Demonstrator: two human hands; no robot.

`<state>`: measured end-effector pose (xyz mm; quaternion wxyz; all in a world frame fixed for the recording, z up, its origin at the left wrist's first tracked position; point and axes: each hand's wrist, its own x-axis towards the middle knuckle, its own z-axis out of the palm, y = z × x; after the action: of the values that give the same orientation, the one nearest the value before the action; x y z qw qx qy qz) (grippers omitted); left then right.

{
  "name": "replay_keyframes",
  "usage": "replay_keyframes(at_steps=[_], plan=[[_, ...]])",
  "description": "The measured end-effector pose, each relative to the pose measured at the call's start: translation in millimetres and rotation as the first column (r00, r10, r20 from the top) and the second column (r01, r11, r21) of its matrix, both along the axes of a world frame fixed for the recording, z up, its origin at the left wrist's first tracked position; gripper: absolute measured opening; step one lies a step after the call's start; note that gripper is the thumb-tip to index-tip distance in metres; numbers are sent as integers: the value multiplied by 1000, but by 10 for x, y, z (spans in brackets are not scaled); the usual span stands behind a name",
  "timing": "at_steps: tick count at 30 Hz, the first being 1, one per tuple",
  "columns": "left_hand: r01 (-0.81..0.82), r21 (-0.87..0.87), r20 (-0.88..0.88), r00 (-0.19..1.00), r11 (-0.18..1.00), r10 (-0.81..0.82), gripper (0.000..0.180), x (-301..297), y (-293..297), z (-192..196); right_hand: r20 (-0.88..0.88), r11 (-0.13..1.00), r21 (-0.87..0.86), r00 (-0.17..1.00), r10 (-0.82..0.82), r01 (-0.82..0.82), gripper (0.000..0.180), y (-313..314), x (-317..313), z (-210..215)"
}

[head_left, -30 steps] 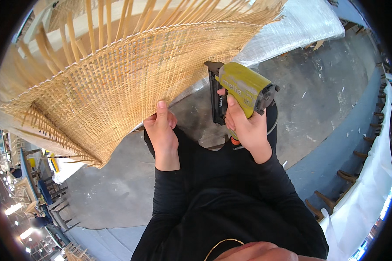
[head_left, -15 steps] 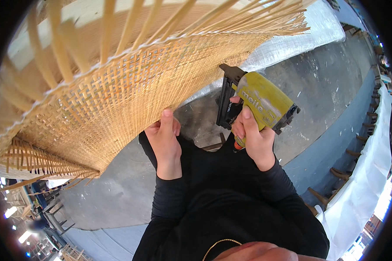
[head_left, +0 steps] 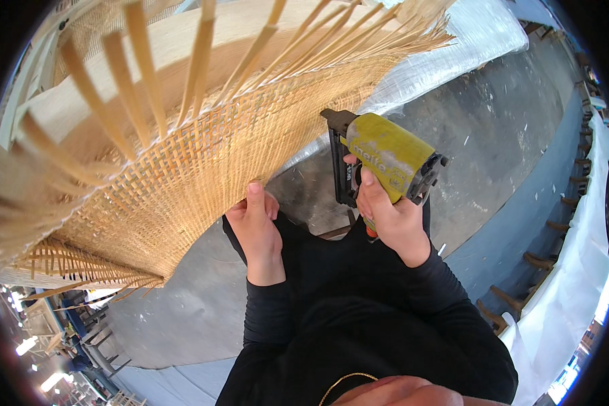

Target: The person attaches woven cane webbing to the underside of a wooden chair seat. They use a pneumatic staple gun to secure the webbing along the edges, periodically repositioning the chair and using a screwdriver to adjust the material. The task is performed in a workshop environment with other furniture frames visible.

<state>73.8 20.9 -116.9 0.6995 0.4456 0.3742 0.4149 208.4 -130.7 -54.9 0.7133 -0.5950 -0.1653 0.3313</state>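
Observation:
A large sheet of woven cane webbing (head_left: 203,145) hangs over a pale wooden frame (head_left: 237,34), its loose strands sticking up along the top edge. My left hand (head_left: 256,227) pinches the lower edge of the webbing, thumb on top and fingers curled beneath. In my right hand (head_left: 394,220) is a yellow and black pneumatic staple gun (head_left: 391,154), gripped by its handle. The gun's dark nose points up and left, close to the right part of the webbing; whether it touches cannot be made out.
Clear plastic wrapping (head_left: 446,54) covers something behind the webbing at the upper right. Grey floor (head_left: 487,128) lies below, with small scraps on it. Along the right, white sheeting (head_left: 568,250) drapes over furniture with wooden legs. Wooden frames (head_left: 44,321) stand at the lower left.
The staple gun in my right hand has shifted slightly left, its nose nearer the webbing. My left hand keeps its pinch on the edge. The view has moved a little.

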Motion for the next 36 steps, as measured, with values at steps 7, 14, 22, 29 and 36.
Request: replay_keyframes(at_steps=[7, 14, 22, 29, 36], plan=[[0, 6, -3, 1000, 1000, 0, 39, -13, 7, -34, -44, 999, -16, 998, 38, -39, 26, 40, 21, 58], [11, 16, -35, 999, 1000, -11, 40, -17, 3, -12, 25, 999, 33, 1000, 14, -15, 31, -8, 67, 77], [-9, 20, -57, 998, 1000, 10, 43, 5, -47, -20, 148, 1000, -22, 989, 17, -14, 27, -23, 48, 72], [23, 5, 12, 1000, 1000, -23, 22, -89, 33, -118, 284, 998, 61, 958, -29, 13, 25, 55, 68, 57], [42, -20, 30, 999, 999, -42, 23, -57, 97, -91, 213, 995, 95, 977, -13, -7, 22, 77, 12, 29]])
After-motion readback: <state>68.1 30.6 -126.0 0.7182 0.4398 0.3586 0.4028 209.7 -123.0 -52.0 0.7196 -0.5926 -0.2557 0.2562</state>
